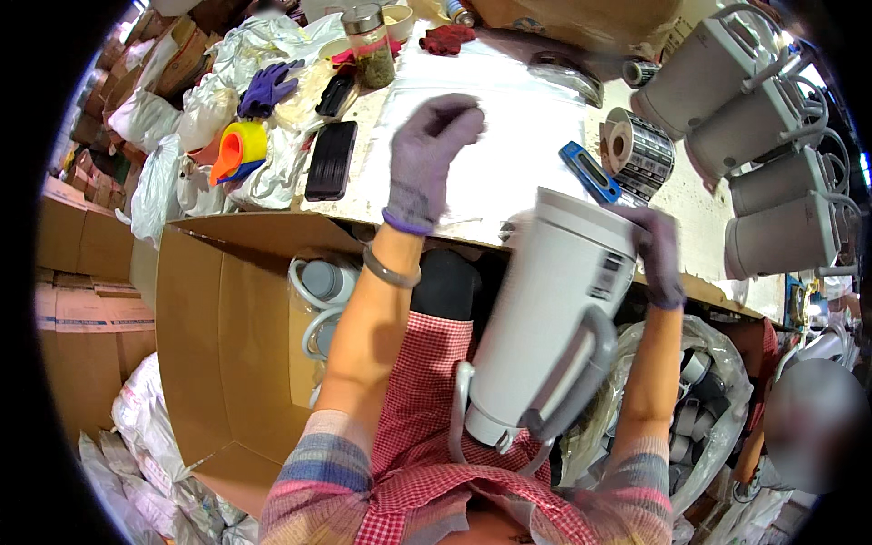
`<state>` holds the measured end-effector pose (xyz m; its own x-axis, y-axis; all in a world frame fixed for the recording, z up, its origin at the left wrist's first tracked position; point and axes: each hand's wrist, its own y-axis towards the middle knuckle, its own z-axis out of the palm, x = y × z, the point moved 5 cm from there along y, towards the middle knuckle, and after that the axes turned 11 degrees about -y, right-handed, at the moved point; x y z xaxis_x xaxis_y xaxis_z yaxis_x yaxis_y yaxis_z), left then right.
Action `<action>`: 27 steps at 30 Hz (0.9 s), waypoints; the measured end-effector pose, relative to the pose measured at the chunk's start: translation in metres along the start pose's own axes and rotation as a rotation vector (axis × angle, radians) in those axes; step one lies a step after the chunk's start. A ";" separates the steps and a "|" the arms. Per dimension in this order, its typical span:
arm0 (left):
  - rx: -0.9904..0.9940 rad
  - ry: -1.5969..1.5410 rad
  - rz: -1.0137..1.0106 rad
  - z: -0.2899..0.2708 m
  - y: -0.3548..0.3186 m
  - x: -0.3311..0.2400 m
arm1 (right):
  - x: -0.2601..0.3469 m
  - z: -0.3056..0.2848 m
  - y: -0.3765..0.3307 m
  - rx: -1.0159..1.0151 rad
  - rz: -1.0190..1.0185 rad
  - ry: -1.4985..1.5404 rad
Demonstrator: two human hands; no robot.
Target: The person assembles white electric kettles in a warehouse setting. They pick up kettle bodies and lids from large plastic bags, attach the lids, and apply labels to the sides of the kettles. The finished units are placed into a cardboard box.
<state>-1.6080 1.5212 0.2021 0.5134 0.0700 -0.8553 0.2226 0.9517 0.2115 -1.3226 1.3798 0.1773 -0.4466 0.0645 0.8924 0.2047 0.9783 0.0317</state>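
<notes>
A big light grey insulated jug (536, 309) slants across my lap, its lid end toward me. It has a darker grey side handle (581, 372) and a barcode label (607, 275) near the far end. My right hand (658, 259), in a purple glove, grips that far end at its right edge. Over the white sheet (509, 118) on the table, my left hand (431, 154), gloved alike, is raised with thumb and fingers pinched together. Whatever is between them, if anything, is too small to make out. Right of the sheet lie a roll of labels (640, 145) and a blue cutter (590, 173).
Several similar grey jugs (781, 227) stand at the table's right. An open cardboard box (195, 318) at left holds grey jugs. Right of my lap is a plastic-lined container (727, 436) of grey parts. A black phone (331, 161) and a glass jar (371, 54) sit farther left.
</notes>
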 end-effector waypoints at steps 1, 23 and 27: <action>0.087 0.218 -0.017 -0.016 0.009 0.008 | -0.002 -0.014 -0.017 -0.131 0.035 0.172; 0.281 0.179 -0.343 0.010 -0.007 0.000 | 0.093 0.047 0.033 0.155 -0.352 -0.368; 0.387 0.222 -0.211 0.030 0.012 -0.013 | 0.107 0.080 0.098 -0.099 -0.678 -0.800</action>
<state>-1.5873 1.5232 0.2301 0.2443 -0.0101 -0.9697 0.6162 0.7737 0.1472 -1.4197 1.4986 0.2397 -0.9316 -0.3438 0.1184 -0.2488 0.8401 0.4821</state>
